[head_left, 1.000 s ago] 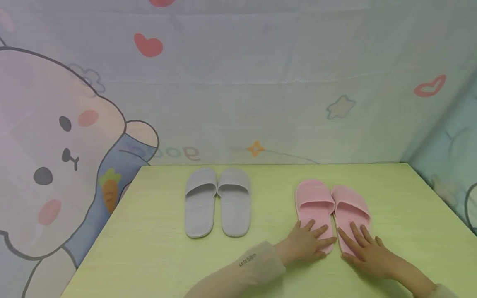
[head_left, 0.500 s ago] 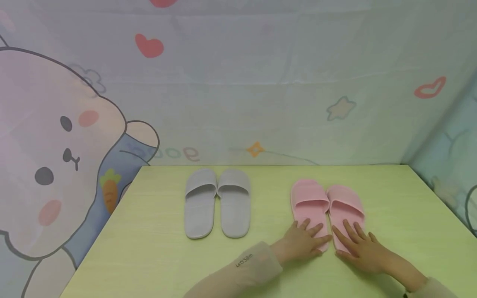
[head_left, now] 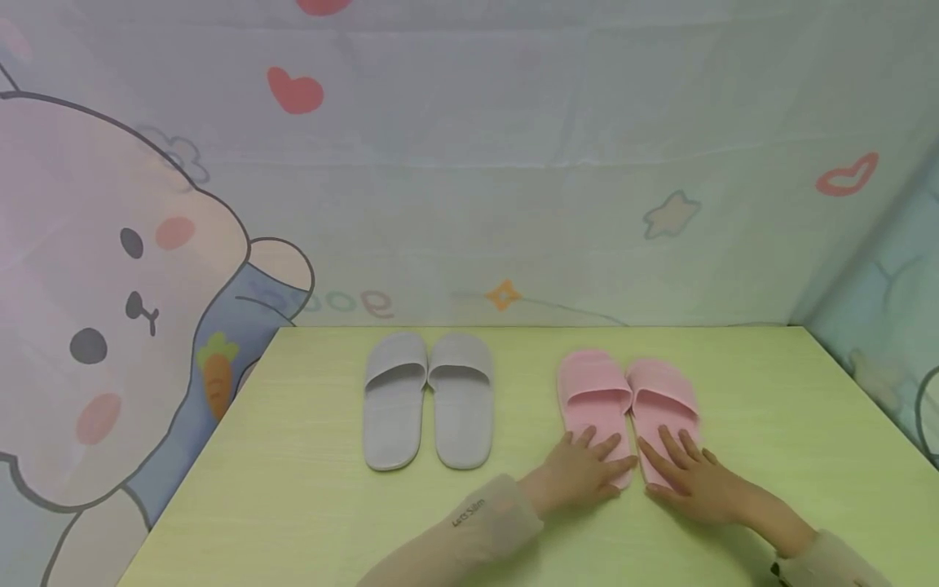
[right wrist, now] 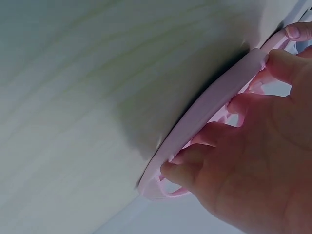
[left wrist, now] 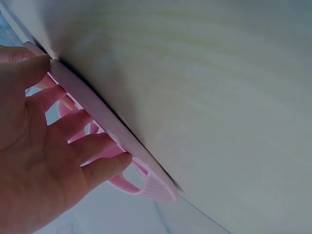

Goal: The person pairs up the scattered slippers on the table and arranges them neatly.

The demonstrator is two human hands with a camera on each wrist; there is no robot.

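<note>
Two pink slippers lie side by side on the right half of the table, toes toward the back wall. My left hand point(head_left: 575, 473) rests spread on the heel part of the left pink slipper point(head_left: 596, 377). Fingers of my right hand point(head_left: 700, 485) press on the heel part of the right pink slipper point(head_left: 663, 386), which angles slightly outward at the toe. In the left wrist view, straight fingertips point(left wrist: 122, 161) touch the slipper's sole along its edge. The right wrist view has the fingers point(right wrist: 180, 170) likewise on top of the pink sole. Both heels are partly hidden under the hands.
A pair of grey slippers point(head_left: 462, 408) lies left of the pink pair, toes also toward the back. The yellow-green table point(head_left: 293, 505) ends at a patterned cloth backdrop point(head_left: 469, 204), with another cloth along the right side.
Both hands have slid the pink slippers leftward across the table, closer to the grey pair. The grey slippers have stayed in place.
</note>
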